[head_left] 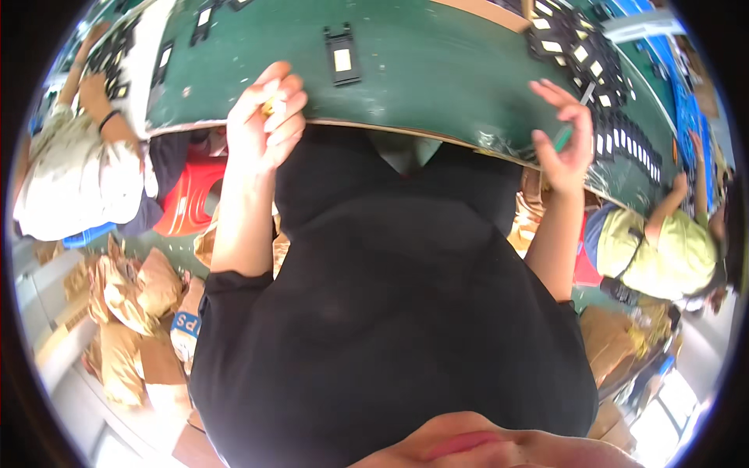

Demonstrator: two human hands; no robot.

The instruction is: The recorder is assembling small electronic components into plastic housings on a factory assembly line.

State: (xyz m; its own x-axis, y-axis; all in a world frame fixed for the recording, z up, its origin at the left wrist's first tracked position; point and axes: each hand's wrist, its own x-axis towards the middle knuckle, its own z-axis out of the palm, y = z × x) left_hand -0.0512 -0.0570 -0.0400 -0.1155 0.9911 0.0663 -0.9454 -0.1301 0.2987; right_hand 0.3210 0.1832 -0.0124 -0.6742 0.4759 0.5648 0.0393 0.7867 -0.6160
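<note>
At the near edge of the green desk (437, 70), left hand (265, 125) curled, fingers pinched together on a small yellowish piece (269, 107), mostly hidden between thumb and fingertips, so its kind impossible to tell. On the other side, at the same curved rim, right hand (563, 140) loosely closed on a slim green tool (563, 139), only a short stretch of it showing below the fingers, tip and full length hidden behind the palm. Between the 2 hands, farther back on the desk, 1 black rectangular holder (342, 54) with a pale square in its middle, lying flat and well apart from both hands. At the right end of the desk, a dense spread of similar black holders (581, 47) with pale squares, too small and bent by the lens to count. Below the desk edge, black shirt (390, 312) filling the middle and covering whatever lies under the desk. To the far left, another person's arm (97, 101) with a dark wristband reaching onto more black parts, cut off by the rim. To the right, another person in a yellow-green top (663, 249), one hand raised to the desk, partly cropped. On the floor at lower left, crumpled brown paper bags (133, 296), blurred.
</note>
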